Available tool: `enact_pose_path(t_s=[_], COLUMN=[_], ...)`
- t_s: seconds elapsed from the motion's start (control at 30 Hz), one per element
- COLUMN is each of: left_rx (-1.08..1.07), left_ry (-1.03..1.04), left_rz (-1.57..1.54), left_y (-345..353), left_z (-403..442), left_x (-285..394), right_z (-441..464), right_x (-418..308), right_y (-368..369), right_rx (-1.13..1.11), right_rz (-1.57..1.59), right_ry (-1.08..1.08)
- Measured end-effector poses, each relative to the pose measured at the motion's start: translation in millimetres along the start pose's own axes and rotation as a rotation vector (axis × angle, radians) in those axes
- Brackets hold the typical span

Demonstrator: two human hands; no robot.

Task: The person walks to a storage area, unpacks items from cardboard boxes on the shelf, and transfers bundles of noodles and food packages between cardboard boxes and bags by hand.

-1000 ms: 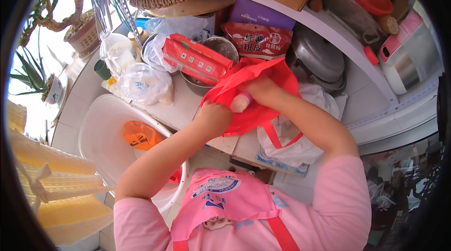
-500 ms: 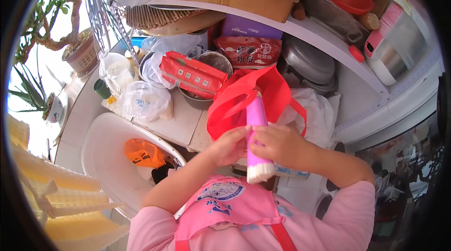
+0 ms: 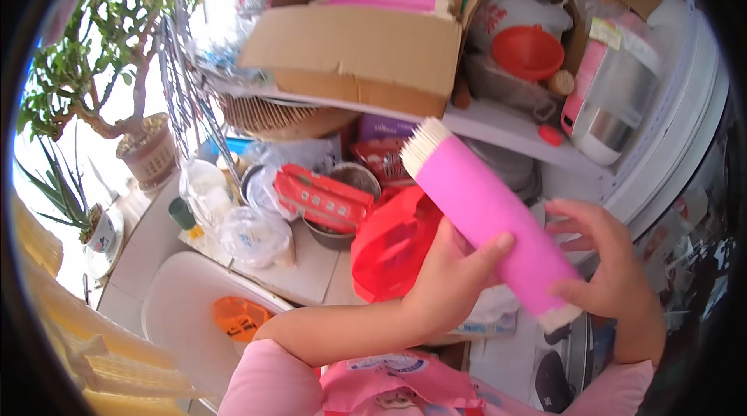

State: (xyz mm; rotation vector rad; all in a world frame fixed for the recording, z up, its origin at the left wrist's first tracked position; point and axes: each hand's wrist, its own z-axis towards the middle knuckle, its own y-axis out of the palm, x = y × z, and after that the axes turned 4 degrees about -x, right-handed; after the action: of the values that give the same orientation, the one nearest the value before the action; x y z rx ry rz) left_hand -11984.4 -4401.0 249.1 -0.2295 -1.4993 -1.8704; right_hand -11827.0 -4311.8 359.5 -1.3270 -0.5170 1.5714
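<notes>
A thick bundle of dried noodles [image 3: 494,217], wrapped in pink paper, is held up at a slant in front of me. Pale noodle ends stick out at its upper left end, and a short band of them shows at the lower right. My left hand [image 3: 459,280] is closed around the bundle's middle, thumb lying across the paper. At the lower right side is my right hand [image 3: 603,264], fingers spread and curved, its thumb against the wrapper near the end. Behind the bundle, a red cloth bag [image 3: 393,245] sits on the counter.
An open cardboard box [image 3: 350,54] on the shelf holds another pink roll [image 3: 385,0]. A red bowl [image 3: 527,52] and a pink-and-silver appliance [image 3: 603,105] are to its right. Red packets [image 3: 325,198] and pots crowd the counter. A white tub [image 3: 179,299] stands lower left.
The noodle bundle has come up out of the bag's opening and turned, noodle end now pointing up-left. My right hand has shifted to its lower end and opened. The view has tilted up, showing the box's inside.
</notes>
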Motion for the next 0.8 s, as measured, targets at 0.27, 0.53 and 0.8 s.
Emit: enact_pose_path(t_s=[0.27, 0.53, 0.8], left_rx=[-0.035, 0.33, 0.201], left_ry=[0.515, 0.832, 0.682], left_rz=[0.322, 2.196, 2.423], left_y=[61, -20, -73], left_z=[79, 131, 122], left_x=[116, 279, 297], right_z=[124, 271, 334], right_x=[-56, -86, -63], right_y=[-40, -95, -52], right_rx=[0.153, 0.035, -0.101], right_rz=[-0.578, -0.644, -0.784], right_ry=[-0.322, -0.379, -0.146])
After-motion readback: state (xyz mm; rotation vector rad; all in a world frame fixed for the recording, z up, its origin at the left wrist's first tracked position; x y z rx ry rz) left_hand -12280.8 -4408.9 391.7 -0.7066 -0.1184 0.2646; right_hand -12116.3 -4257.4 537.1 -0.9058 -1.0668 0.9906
